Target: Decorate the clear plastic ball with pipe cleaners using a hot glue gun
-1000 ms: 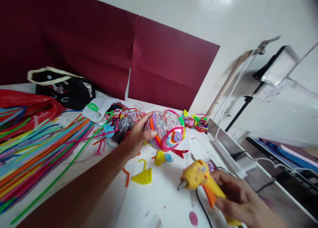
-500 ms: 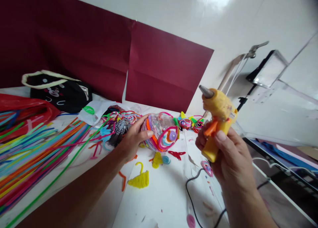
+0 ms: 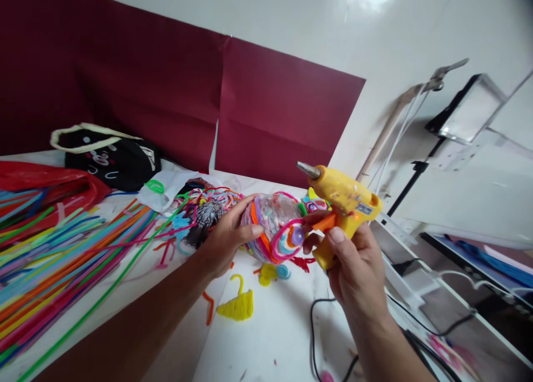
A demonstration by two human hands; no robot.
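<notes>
Left hand (image 3: 227, 235): grip holding striped craft piece (image 3: 277, 218) over worktop (image 3: 250, 346). Right hand (image 3: 360, 268): grip holding yellow glue gun (image 3: 345, 196), nozzle (image 3: 308, 170) raised, near the piece. Yellow wedge (image 3: 238, 307) and orange strip (image 3: 209, 307) on worktop.

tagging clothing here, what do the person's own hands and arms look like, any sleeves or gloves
The left hand and the right hand are ungloved. Both forearms are bare where they show, with no sleeve, watch or bracelet visible. Parts of both hands are hidden, so rings can't be ruled out.

Pipe cleaners (image 3: 83, 262) and a glue gun (image 3: 346, 194) show a craft workspace.
</notes>
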